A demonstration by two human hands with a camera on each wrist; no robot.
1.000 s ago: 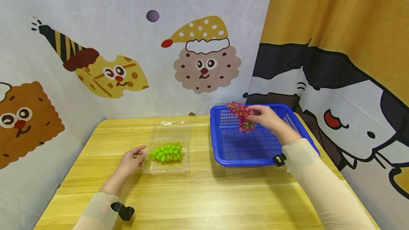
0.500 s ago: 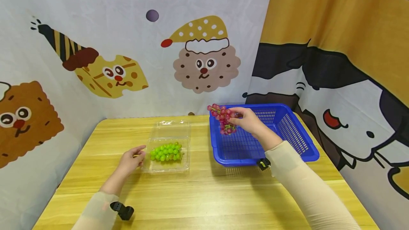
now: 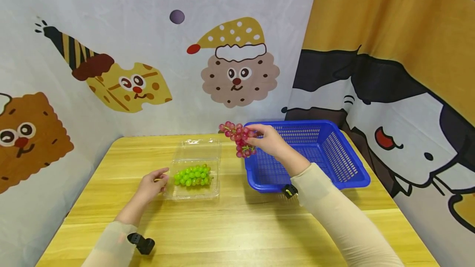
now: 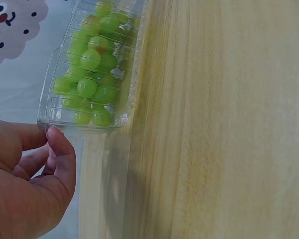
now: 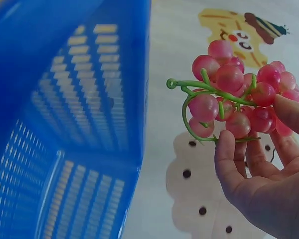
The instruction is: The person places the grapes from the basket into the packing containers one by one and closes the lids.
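My right hand (image 3: 268,141) holds a bunch of red grapes (image 3: 236,135) in the air, at the left rim of a blue basket (image 3: 256,182). In the right wrist view, the thumb and fingers grip the red grapes (image 5: 229,79), and their green stem sticks out. To the left, a bunch of green grapes (image 3: 193,175) lies in a clear plastic box (image 3: 213,195) whose lid is folded back. My left hand (image 3: 150,186) is at that box's left side. The left wrist view shows the thumb and forefinger pinching the rim of the clear box (image 4: 55,117).
The box and the basket stand on a wooden table (image 3: 237,226), with a strip of tabletop between them. A printed cloth (image 3: 148,19) with cartoon figures hangs behind the table and along its sides. Each wrist wears a black strap-on camera.
My right hand has carried the red grapes leftward, from over the basket to past its left rim. My left hand, the box and the green grapes have stayed in place.
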